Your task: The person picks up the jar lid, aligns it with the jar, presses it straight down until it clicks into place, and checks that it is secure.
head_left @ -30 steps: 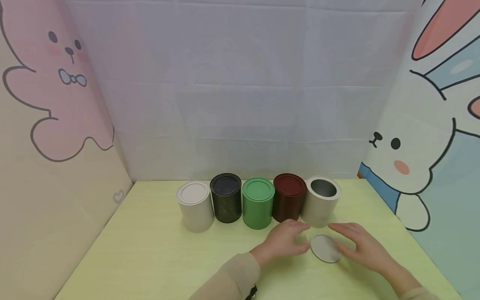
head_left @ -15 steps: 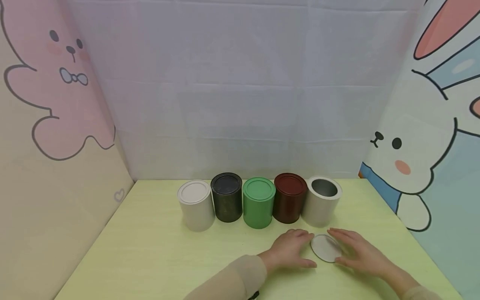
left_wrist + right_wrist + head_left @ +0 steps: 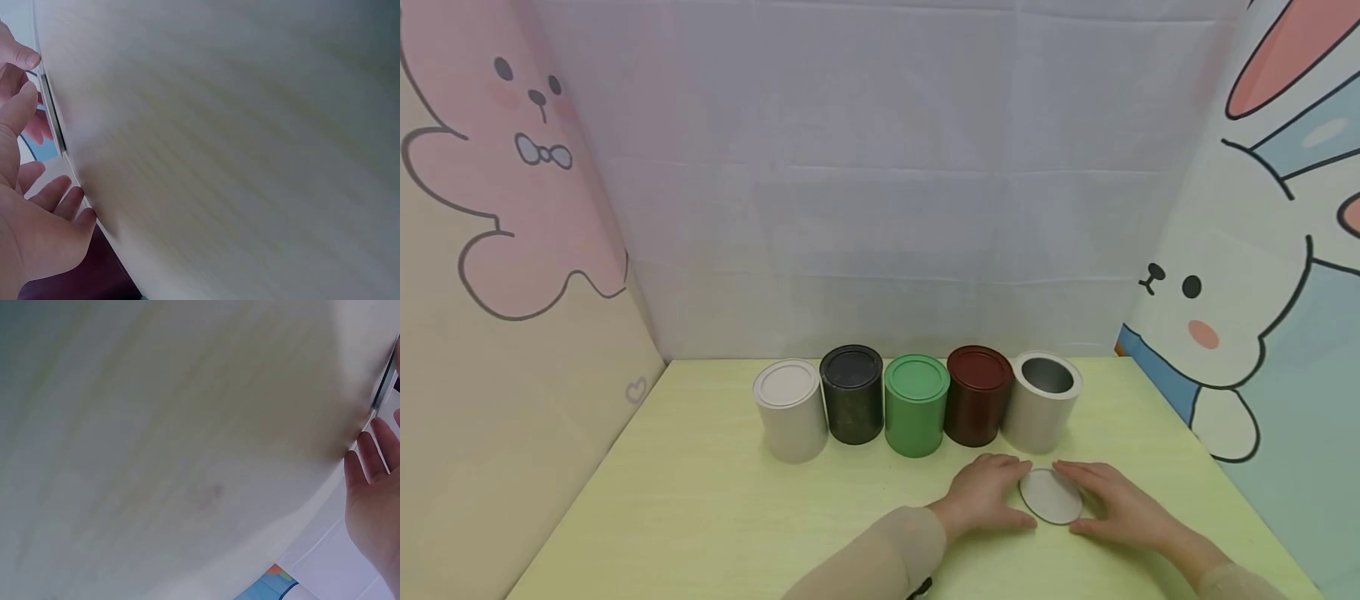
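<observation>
A round silver lid [image 3: 1051, 495] lies flat on the pale green table [image 3: 700, 508], in front of an open silver tin [image 3: 1043, 402]. My left hand [image 3: 1011, 493] rests on the table at the lid's left edge, index finger and thumb curving loosely along its rim. On the other side my right hand [image 3: 1086, 498] mirrors it against the right rim. In the left wrist view the lid [image 3: 53, 119] shows edge-on beside my fingers [image 3: 25, 103]. The right wrist view shows my right hand's fingers [image 3: 375, 487] next to the lid's edge [image 3: 382, 387].
Left of the open tin stand a dark red tin [image 3: 977, 393], a green tin [image 3: 916, 404], a black tin [image 3: 852, 393] and a white tin [image 3: 786, 408], all lidded, in one row. Cartoon-printed panels wall the table at left, back and right.
Both hands have drawn in and lowered until they touch the lid's rim from either side. The lid and the tins have stayed put.
</observation>
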Demonstrator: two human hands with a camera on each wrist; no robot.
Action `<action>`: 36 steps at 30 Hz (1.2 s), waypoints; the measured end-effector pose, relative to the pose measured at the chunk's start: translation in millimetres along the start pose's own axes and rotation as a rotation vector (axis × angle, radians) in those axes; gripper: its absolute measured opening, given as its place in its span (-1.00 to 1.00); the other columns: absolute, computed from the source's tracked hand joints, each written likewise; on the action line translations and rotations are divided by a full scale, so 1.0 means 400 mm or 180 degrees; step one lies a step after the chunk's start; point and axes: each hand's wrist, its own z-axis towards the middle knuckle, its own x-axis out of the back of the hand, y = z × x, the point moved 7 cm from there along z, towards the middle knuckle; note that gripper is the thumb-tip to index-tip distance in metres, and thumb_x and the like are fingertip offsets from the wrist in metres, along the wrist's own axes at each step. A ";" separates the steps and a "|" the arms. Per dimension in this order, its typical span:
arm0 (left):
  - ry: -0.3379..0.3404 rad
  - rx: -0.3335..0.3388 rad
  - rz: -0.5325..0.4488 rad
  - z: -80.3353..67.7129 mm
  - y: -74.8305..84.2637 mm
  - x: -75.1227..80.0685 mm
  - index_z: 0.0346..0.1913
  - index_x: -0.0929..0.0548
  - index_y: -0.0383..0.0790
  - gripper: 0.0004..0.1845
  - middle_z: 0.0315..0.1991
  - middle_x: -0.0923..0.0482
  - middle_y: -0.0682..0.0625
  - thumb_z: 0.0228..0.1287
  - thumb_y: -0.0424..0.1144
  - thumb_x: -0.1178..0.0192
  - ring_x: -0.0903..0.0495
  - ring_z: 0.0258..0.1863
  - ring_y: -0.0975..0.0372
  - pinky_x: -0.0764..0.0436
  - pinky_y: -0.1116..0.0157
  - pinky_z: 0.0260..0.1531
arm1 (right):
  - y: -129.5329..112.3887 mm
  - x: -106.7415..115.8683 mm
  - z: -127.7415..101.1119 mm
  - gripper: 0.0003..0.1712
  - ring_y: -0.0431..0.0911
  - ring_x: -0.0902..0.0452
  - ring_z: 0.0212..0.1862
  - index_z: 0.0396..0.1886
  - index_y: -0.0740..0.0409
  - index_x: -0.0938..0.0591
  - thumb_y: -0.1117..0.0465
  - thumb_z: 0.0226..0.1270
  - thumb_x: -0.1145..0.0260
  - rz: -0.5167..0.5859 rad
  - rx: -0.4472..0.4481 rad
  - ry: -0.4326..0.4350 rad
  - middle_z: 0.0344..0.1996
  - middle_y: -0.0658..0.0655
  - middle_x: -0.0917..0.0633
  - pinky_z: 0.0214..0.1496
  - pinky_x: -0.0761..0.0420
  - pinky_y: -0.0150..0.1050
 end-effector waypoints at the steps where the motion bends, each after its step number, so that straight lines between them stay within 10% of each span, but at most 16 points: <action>1: 0.0000 0.0023 -0.0019 0.003 0.000 0.001 0.39 -0.49 0.03 -0.18 0.24 -0.50 0.18 0.08 0.26 -0.39 -0.41 0.25 0.31 -0.39 0.42 0.19 | 0.001 -0.001 0.000 -0.06 -0.10 -0.48 0.06 0.27 0.16 -0.56 0.05 -0.22 -0.68 0.0011 0.0017 -0.0003 0.06 0.12 -0.65 0.24 -0.06 -0.68; 36: 0.0034 0.0242 0.0050 0.020 0.008 -0.002 0.25 -0.63 0.15 -0.31 0.15 -0.56 0.38 0.00 0.20 -0.49 -0.42 0.23 0.35 -0.40 0.50 0.13 | 0.004 -0.012 0.002 -0.16 -0.10 -0.46 0.03 0.18 0.17 -0.64 0.05 -0.22 -0.69 0.0013 0.0126 0.0071 0.06 0.06 -0.68 0.23 -0.09 -0.67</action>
